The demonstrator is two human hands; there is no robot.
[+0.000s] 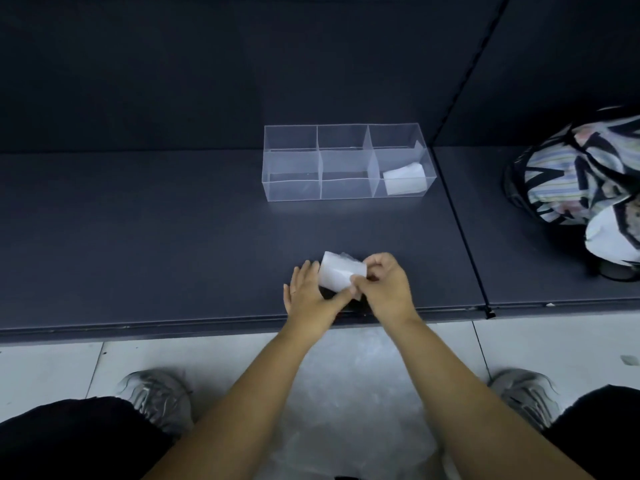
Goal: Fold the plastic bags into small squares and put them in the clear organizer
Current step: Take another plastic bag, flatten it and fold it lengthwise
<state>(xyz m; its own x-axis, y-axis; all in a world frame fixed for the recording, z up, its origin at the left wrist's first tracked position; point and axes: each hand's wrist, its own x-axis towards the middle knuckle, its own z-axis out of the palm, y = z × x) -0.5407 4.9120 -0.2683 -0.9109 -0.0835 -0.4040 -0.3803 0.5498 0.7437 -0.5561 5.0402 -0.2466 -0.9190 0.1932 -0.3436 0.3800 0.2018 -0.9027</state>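
A folded translucent white plastic bag (340,274) is held just above the front of the dark shelf. My left hand (310,295) supports it from the left and below, thumb against its lower edge. My right hand (384,287) pinches its right edge with bent fingers. Farther back stands the clear organizer (294,188), divided into several compartments. One folded white bag (404,179) lies in its front right compartment; the other compartments look empty.
A striped black, white and pastel fabric bag (581,171) lies on the adjoining shelf panel at the right. More clear plastic (349,382) lies on the pale tiled floor between my grey shoes, below the shelf's front edge (138,325).
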